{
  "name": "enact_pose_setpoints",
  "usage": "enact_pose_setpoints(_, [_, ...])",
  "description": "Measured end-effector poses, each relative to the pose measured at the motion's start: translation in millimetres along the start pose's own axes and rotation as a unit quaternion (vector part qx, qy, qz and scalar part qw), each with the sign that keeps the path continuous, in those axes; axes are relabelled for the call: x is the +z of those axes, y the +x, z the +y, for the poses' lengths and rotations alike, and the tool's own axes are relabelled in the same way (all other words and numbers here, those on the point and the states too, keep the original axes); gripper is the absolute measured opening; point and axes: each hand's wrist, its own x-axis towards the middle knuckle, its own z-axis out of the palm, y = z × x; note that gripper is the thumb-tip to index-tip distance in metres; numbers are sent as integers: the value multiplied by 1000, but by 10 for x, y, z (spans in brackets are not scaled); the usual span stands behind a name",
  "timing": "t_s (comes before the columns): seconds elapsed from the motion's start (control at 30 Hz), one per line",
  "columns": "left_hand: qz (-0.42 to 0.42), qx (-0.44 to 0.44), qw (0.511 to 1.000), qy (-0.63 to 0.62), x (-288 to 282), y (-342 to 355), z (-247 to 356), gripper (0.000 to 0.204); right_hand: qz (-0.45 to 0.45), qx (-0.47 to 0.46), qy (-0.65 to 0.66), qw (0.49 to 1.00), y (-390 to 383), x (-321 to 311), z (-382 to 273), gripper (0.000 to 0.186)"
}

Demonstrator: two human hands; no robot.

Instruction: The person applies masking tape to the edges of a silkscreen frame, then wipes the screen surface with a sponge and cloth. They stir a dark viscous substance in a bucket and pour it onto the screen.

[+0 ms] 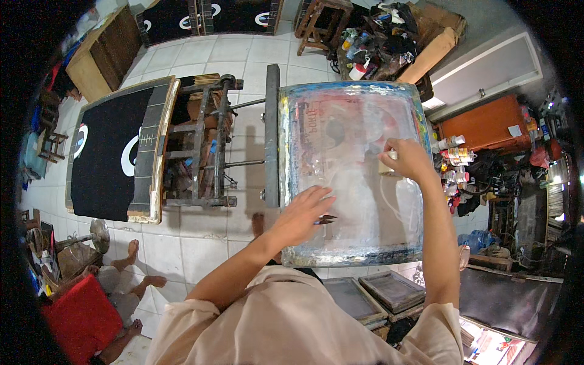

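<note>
A framed printing screen (353,243), smeared with paint round its rim and pinkish in the upper part, lies in front of me. My left hand (307,207) rests on its left middle with fingers stretched out; a small dark pointed item (326,220) shows beside the thumb, partly hidden. My right hand (409,159) is closed on a small pale tool (387,163) against the screen's right middle; the tool's exact kind is unclear. The screen is joined by rods to a metal hinge frame (199,140) on the left.
A board with black printed fabric (106,164) stands left. Bare legs of other people (121,286) and red cloth (73,310) are lower left. Cluttered bottles (456,158), an orange cabinet (480,121) and a stool (313,27) surround the tiled floor (207,243). Small screens (389,286) lie below.
</note>
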Motion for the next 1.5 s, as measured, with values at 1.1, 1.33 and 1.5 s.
enact_pose_setpoints(1.1, [-132,-79,965,-213,232,455,120,34,-98,-6,-95,991,5,-169,274,29])
enact_pose_setpoints(1.33, [-64,-180,884,-426,565,277,438,36,-61,-13,-18,998,-17,-92,347,23])
enact_pose_setpoints(1.5, [-44,-270,792,-546,840,536,495,46,-45,-9,-2,999,7,-92,320,18])
